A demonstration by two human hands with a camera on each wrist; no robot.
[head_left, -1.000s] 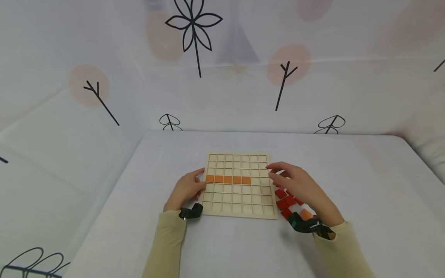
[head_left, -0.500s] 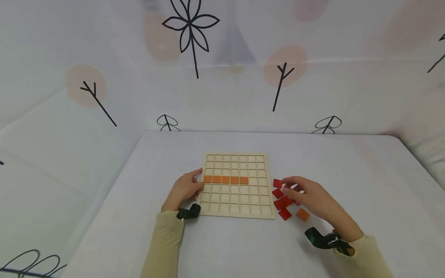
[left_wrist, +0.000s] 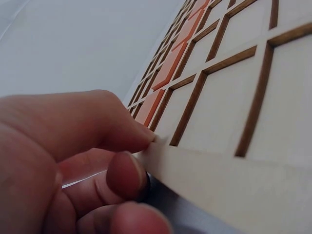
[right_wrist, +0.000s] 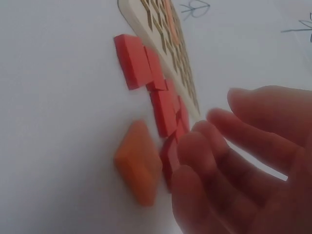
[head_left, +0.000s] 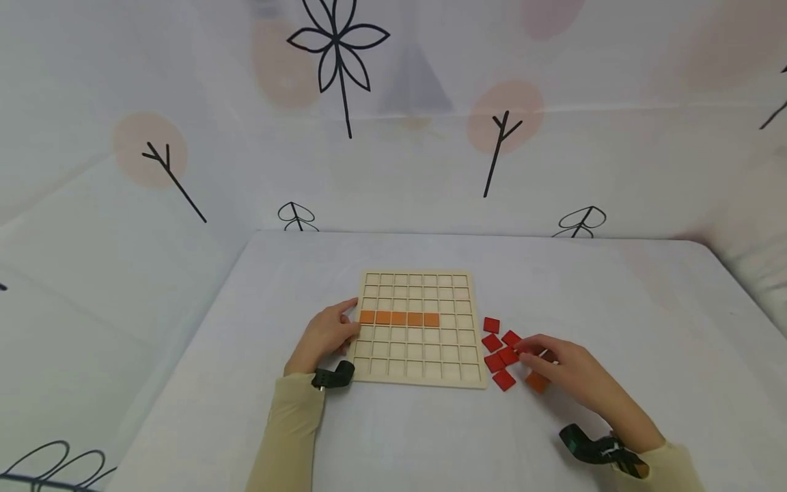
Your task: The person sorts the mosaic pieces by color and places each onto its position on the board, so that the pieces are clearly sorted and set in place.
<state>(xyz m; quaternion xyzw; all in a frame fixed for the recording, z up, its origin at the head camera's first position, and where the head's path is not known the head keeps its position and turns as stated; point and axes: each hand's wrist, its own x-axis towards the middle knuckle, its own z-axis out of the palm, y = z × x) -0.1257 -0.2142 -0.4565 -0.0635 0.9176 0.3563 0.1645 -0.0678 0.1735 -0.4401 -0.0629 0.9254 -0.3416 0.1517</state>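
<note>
A light wooden grid board [head_left: 421, 381] lies on the table, with a row of several orange tiles [head_left: 399, 319] in its cells. My left hand [head_left: 326, 335] is at the board's left edge; in the left wrist view its thumb [left_wrist: 102, 122] rests on the rim, and curled fingers [left_wrist: 124, 178] sit beneath it. To the right of the board several red tiles [head_left: 494, 362] lie loose. My right hand [head_left: 562, 365] hovers over the right side of this group, fingers bent and spaced, nothing seen between them. A loose orange tile [right_wrist: 139, 165] lies under it, partly hidden in the head view.
A white cloth covers the table [head_left: 418, 437], and a patterned cloth backdrop [head_left: 406, 171] rises behind it. Each wrist carries a dark camera mount, such as the right one [head_left: 590, 447]. The red tiles lie close to the board's right edge.
My right hand has moved from the board's right edge down and right to the loose tiles, uncovering several red ones. My left hand stays at the board's left edge.
</note>
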